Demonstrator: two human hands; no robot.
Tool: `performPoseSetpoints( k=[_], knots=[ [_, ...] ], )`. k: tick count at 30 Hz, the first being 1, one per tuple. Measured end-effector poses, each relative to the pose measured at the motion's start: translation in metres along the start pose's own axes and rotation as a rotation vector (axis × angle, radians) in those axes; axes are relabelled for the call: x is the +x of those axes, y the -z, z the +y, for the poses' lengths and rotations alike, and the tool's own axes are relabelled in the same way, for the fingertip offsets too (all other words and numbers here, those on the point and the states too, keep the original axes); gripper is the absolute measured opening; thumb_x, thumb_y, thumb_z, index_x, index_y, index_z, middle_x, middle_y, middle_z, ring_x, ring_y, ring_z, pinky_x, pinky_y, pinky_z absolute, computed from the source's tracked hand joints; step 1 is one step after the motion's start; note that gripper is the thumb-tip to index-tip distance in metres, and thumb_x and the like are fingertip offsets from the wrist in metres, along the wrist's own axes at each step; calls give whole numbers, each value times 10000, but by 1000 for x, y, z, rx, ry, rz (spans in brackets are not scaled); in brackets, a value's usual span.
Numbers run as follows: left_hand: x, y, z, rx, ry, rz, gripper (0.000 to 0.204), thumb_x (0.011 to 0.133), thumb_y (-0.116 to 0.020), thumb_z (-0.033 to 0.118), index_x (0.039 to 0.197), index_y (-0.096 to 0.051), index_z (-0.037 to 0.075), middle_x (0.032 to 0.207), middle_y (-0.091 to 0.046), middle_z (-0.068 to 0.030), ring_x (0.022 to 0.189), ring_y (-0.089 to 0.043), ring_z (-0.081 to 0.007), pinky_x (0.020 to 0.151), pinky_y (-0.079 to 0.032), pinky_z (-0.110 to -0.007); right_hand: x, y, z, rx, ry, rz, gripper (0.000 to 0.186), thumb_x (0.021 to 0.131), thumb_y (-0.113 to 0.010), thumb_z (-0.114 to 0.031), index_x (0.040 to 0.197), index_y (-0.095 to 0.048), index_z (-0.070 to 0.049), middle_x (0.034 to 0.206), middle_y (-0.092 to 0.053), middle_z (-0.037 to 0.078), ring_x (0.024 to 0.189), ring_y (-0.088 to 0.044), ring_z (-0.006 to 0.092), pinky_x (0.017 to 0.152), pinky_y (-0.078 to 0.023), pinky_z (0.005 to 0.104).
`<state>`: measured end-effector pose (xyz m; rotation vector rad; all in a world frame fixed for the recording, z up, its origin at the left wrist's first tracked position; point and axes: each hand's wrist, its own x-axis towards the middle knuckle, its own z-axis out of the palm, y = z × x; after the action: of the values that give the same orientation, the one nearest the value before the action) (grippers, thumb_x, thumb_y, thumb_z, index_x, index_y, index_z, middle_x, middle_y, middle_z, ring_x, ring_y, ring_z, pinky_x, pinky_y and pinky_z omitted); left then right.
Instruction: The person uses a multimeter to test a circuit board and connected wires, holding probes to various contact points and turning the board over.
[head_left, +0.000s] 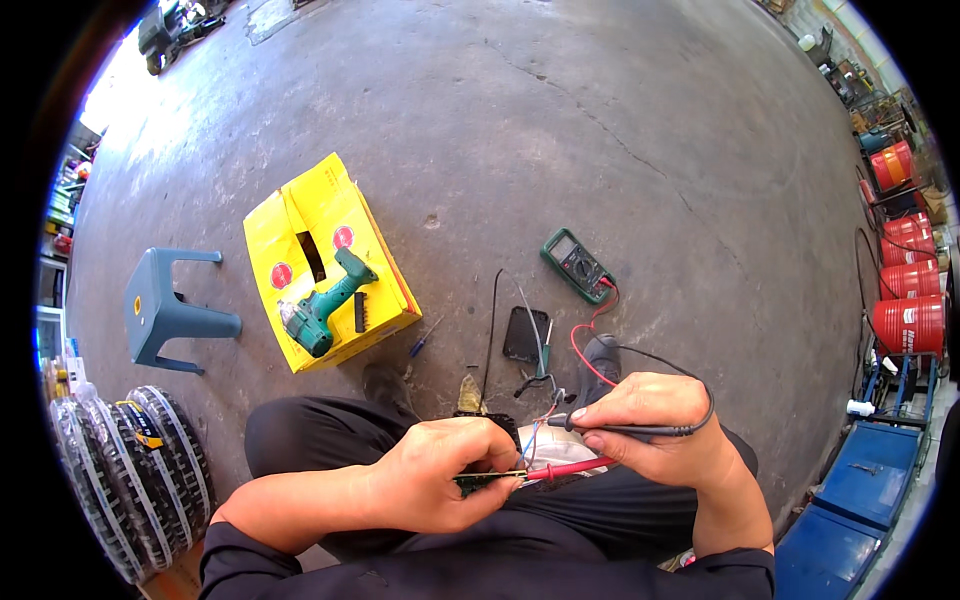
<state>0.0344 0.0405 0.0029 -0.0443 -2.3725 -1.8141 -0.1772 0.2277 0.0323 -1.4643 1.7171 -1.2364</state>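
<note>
My left hand point(445, 475) is closed on a small green circuit board point(476, 482), mostly hidden by the fingers. A red test probe point(568, 468) runs from beside that thumb to under my right hand; whether its tip touches the board, I cannot tell. My right hand point(650, 425) pinches a black test probe point(640, 430), its front end pointing left near thin blue and red wires point(532, 440). Black and red leads run from the probes to a green multimeter point(578, 265) on the floor. A whitish rounded thing point(550, 447) lies beneath the wires, partly covered.
A yellow box point(350, 220) carries a green cordless drill point(325, 305). A screwdriver point(420, 345) and a black tray point(525, 335) lie on the concrete floor. At left are a blue stool point(165, 310) and wrapped tyres point(135, 480); red drums point(908, 322) and blue metal panels point(870, 475) line the right.
</note>
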Motion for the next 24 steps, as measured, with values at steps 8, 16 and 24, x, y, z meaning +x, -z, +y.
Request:
performPoseSetpoints(
  k=[8, 16, 24],
  knots=[
    [1, -1, 0, -2, -16, 8, 294, 812, -828, 6, 904, -553, 58, 834, -723, -87, 668, -675, -206, 586, -535, -307, -1, 0, 1, -4, 9, 2, 243, 786, -849, 2, 1022, -797, -4, 862, -782, 120, 762, -738, 232, 675, -553, 325],
    [1, 0, 1, 4, -25, 5, 297, 810, -823, -1, 902, -547, 58, 819, -713, -85, 663, -671, -210, 583, -530, -307, -1, -1, 0, -10, 15, 10, 236, 784, -854, -4, 1013, -799, -6, 855, -781, 116, 755, -735, 232, 673, -553, 326],
    [0, 0, -1, 11, -7, 1, 290, 809, -816, -4, 901, -548, 57, 821, -711, -86, 701, -704, -230, 601, -546, -317, 0, 0, -1, -26, -7, -10, 226, 782, -848, 1, 1001, -799, -24, 920, -793, 106, 788, -742, 225, 700, -574, 328]
  ],
)
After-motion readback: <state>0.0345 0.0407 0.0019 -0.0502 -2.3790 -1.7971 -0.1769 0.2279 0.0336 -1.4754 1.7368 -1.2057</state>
